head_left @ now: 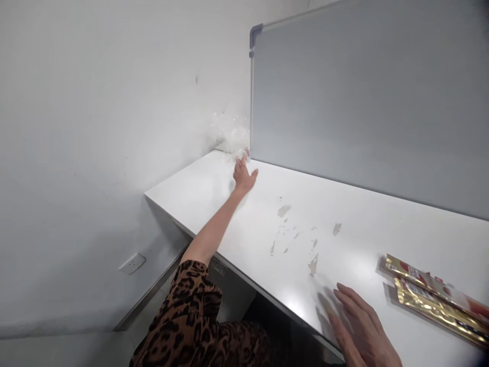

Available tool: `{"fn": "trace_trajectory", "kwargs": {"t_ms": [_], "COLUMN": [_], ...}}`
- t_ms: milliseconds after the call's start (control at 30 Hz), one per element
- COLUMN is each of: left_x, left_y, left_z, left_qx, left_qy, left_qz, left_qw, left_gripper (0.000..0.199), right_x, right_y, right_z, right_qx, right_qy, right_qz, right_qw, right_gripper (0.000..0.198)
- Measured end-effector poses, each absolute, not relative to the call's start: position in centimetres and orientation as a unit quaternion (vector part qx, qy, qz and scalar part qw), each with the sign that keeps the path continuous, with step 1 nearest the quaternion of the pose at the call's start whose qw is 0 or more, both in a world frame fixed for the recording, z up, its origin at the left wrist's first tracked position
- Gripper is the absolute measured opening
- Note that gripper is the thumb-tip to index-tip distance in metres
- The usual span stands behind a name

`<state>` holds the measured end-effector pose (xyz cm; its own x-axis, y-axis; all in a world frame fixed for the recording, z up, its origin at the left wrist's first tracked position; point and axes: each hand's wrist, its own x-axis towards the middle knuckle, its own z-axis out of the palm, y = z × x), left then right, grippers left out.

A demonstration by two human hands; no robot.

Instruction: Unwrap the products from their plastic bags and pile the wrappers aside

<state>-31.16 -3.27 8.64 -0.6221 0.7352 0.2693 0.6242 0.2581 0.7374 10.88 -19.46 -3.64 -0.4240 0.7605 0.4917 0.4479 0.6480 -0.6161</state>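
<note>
Splayed at the thumb, our left hand reaches crumpled clear plastic at the table's far left; whether it has hold, or which way the plastic points, we cannot tell. Our empty, open right hand is left of gold packets slanting far left to near right.

The single view looks out from the person's head, forward and down over the white desk to the grey board and wall; the right hand is near the lens, the left hand farther off.
</note>
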Motion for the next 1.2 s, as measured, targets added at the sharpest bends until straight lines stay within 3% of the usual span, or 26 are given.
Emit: {"fn": "trace_trajectory", "kwargs": {"t_ms": [100, 233, 367, 500, 567, 667, 800, 900, 1000, 1200], "left_x": [-25.4, -19.7, -14.6, -9.3, -6.7, -3.4, 0.0, 1.4, 1.6, 0.1], "left_y": [-6.1, -8.8, -9.7, -9.6, -9.3, -8.1, -5.5, -4.1, -3.7, -3.9], "left_z": [4.0, 2.4, 2.7, 3.0, 3.1, 3.3, 3.3, 3.2, 2.9, 1.1], "left_qx": [0.504, 0.643, 0.692, 0.724, 0.742, 0.769, 0.781, 0.786, 0.794, 0.738], "left_qy": [0.768, 0.689, 0.641, 0.614, 0.6, 0.574, 0.565, 0.561, 0.535, 0.481], "left_qz": [0.382, 0.307, 0.288, 0.24, 0.208, 0.172, 0.149, 0.151, 0.191, 0.351], "left_qw": [0.102, 0.135, 0.167, 0.201, 0.215, 0.223, 0.222, 0.211, 0.214, 0.317], "left_gripper": [0.063, 0.046, 0.045, 0.057, 0.067, 0.081, 0.084, 0.069, 0.059, 0.064], "right_x": [10.8, 9.8, 10.1, 14.3, 17.8, 22.8, 26.7, 27.2, 26.9, 27.9], "right_y": [-18.7, -19.1, -19.6, -17.4, -15.0, -10.3, -5.1, -3.5, -3.5, -5.6], "right_z": [-3.3, -2.0, -1.1, -0.7, -0.5, -0.1, 0.2, 0.0, -0.8, -0.9], "right_qx": [-0.319, -0.294, -0.272, -0.315, -0.369, -0.466, -0.524, -0.479, -0.443, -0.477], "right_qy": [-0.846, -0.848, -0.843, -0.832, -0.83, -0.821, -0.827, -0.857, -0.868, -0.827], "right_qz": [0.162, 0.129, 0.133, 0.093, 0.063, 0.064, 0.107, 0.126, 0.087, 0.084], "right_qw": [0.394, 0.422, 0.444, 0.446, 0.414, 0.324, 0.175, 0.146, 0.205, 0.287], "right_gripper": [0.032, 0.026, 0.03, 0.033, 0.038, 0.064, 0.096, 0.083, 0.06, 0.043]}}
